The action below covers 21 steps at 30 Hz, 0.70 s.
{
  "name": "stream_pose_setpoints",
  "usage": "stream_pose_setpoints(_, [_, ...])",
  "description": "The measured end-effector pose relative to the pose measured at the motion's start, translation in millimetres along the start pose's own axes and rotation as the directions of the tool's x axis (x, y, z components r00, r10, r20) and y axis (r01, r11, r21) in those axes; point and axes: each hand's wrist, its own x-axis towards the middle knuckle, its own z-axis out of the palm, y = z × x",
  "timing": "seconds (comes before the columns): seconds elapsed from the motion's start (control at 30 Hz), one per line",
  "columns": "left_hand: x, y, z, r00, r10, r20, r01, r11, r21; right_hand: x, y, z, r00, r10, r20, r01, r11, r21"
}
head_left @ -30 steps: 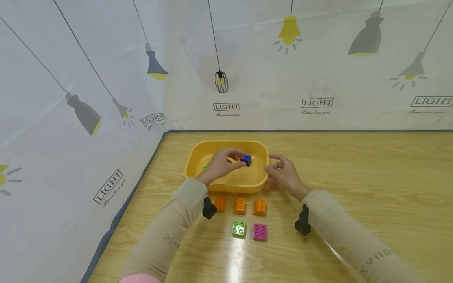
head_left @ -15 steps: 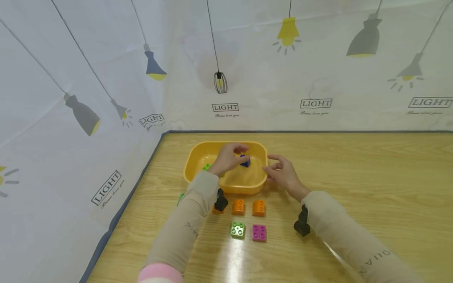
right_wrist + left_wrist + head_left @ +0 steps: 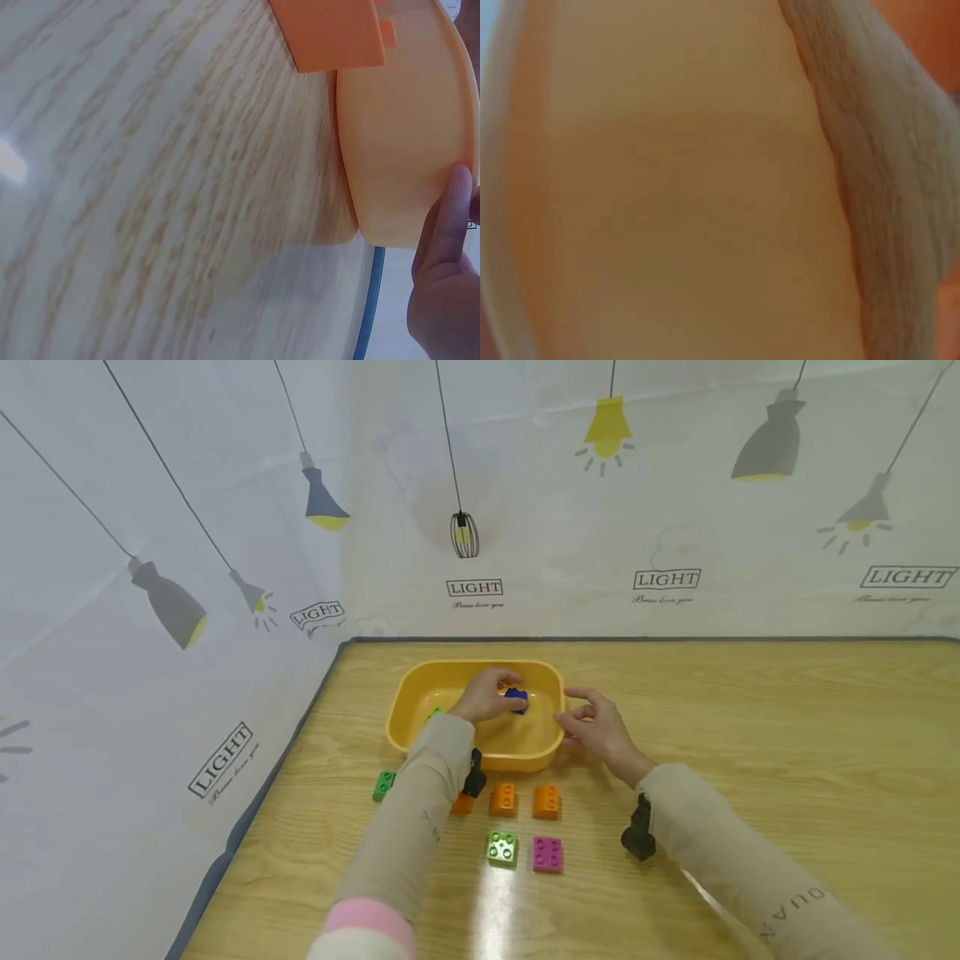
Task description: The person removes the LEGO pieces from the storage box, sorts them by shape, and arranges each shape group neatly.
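Inside the yellow tray [image 3: 431, 670], my left hand [image 3: 483, 695] has its thumb and fingers around a dark blue block [image 3: 517, 700], partly covered by the thumb. A green block [image 3: 435, 714] in the tray is mostly hidden by that arm. My right hand [image 3: 602, 733] touches the tray's right wall, its fingers against the side. In the right wrist view the right hand [image 3: 448, 262] rests its fingers on the tray wall [image 3: 405, 135]. The left wrist view shows only the tray's blurred side [image 3: 690, 187].
In front of the tray lie orange blocks [image 3: 503, 799], [image 3: 547, 802], another partly hidden by the left wrist, a light green block [image 3: 502, 848], a magenta block [image 3: 547, 854] and a green block [image 3: 383, 785] at left. A printed wall covering stands behind the table.
My left hand and forearm have shifted right, uncovering the green block at left. The dark blue block sits slightly lower and left in the view. My right hand has stayed at the tray wall.
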Motion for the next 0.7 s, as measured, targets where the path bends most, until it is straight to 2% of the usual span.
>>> stream_pose_setpoints(0.17, [4.8,-0.4,1.2,0.999,-0.042,0.010,0.042,0.998,0.036,0.9,0.9,-0.8,1.000,-0.004,0.000,0.004,1.000,-0.003])
stream_pose_setpoints(0.3, [8.6,-0.9,3.2,0.998,-0.055,0.005,0.054,0.997,0.057,0.8,1.3,-1.2,1.000,-0.012,0.000,0.012,1.000,0.004])
stream_pose_setpoints(0.7, [13.1,-4.8,7.5,0.997,-0.077,-0.030,0.078,0.997,0.019,0.2,-0.9,-1.5,1.000,0.010,-0.001,-0.010,1.000,-0.012])
